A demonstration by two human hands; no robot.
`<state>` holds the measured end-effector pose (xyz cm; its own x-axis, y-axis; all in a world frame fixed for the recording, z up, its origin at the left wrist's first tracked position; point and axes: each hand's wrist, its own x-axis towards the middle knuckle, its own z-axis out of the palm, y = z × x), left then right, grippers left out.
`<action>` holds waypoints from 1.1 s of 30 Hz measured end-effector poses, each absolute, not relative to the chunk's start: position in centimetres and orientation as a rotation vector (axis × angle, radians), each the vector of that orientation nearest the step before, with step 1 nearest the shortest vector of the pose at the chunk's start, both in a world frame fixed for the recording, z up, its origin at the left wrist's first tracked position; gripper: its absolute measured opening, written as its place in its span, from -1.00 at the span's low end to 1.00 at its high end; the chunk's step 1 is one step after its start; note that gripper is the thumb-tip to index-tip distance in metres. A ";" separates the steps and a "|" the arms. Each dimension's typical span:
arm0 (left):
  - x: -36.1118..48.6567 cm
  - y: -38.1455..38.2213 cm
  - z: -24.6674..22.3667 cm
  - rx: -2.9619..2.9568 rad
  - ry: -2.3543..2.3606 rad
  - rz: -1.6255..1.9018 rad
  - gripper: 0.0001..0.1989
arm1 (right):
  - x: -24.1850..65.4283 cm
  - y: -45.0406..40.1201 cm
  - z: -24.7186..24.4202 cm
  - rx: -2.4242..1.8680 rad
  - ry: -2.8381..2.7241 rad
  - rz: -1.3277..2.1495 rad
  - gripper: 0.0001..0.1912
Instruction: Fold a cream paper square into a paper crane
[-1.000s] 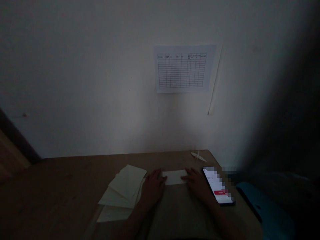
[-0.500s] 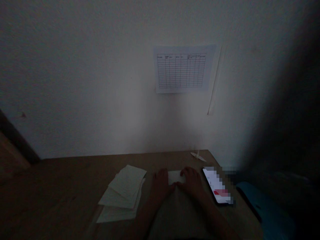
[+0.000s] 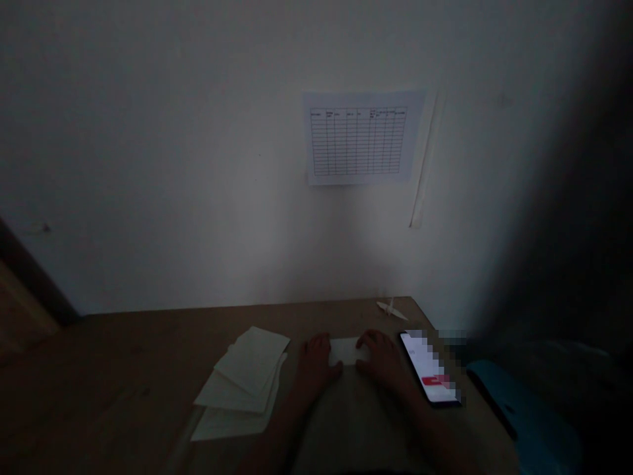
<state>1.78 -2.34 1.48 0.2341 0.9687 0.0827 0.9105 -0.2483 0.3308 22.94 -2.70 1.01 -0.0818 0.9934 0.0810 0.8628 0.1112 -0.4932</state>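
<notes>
A small white piece of paper (image 3: 346, 351), seemingly folded into a rectangle, lies on the table between my two hands. My left hand (image 3: 316, 365) holds its left end, the thumb at the near edge and the fingers curled over the far side. At the right end, my right hand (image 3: 380, 358) grips it the same way, fingers bent and thumb on the near edge. The paper's middle shows between the thumbs, which are apart. Dim light hides the finer finger contacts and any crease.
Several white paper sheets (image 3: 247, 379) lie fanned left of my hands. A lit phone (image 3: 428, 369) rests at the right, with a folded paper crane (image 3: 391, 310) behind it. The wall with a printed table sheet (image 3: 363, 138) rises at the back. A blue object (image 3: 524, 415) stands beyond the table's right edge.
My thumbs have moved apart from the middle of the paper's near edge toward its ends, baring more of the paper. The other things have stayed in place.
</notes>
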 end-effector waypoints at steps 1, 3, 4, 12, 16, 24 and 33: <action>1.5 -2.3 1.5 2.283 1.760 0.423 -0.31 | 23.1 -2.5 1.0 -1.807 -2.012 0.472 -0.53; 1.0 -2.3 1.4 2.265 1.726 0.475 -0.29 | 23.5 -2.2 0.9 -1.802 -2.030 0.505 -0.52; 0.7 -2.3 1.3 2.272 1.707 0.495 -0.31 | 23.6 -2.0 0.9 -1.799 -2.038 0.520 -0.52; -1.1 -1.8 0.5 2.333 1.617 0.518 -0.40 | 24.6 -1.1 0.6 -1.792 -2.079 0.588 -0.47; -2.0 -1.6 0.3 2.384 1.530 0.482 -0.48 | 25.2 -0.4 -0.1 -1.747 -2.128 0.620 -0.43; -3.4 -0.8 0.2 2.384 1.420 0.390 -0.44 | 26.3 0.5 -1.1 -1.685 -2.162 0.619 -0.39; -3.8 -1.5 1.1 2.402 1.416 0.370 -0.39 | 26.1 -0.1 -1.0 -1.681 -2.120 0.573 -0.39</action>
<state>-3.81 -1.47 1.07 0.4732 0.8792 0.0557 0.7942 -0.4531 0.4049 26.15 -0.12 -1.03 -0.2170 0.9754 0.0383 0.8232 0.2039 -0.5299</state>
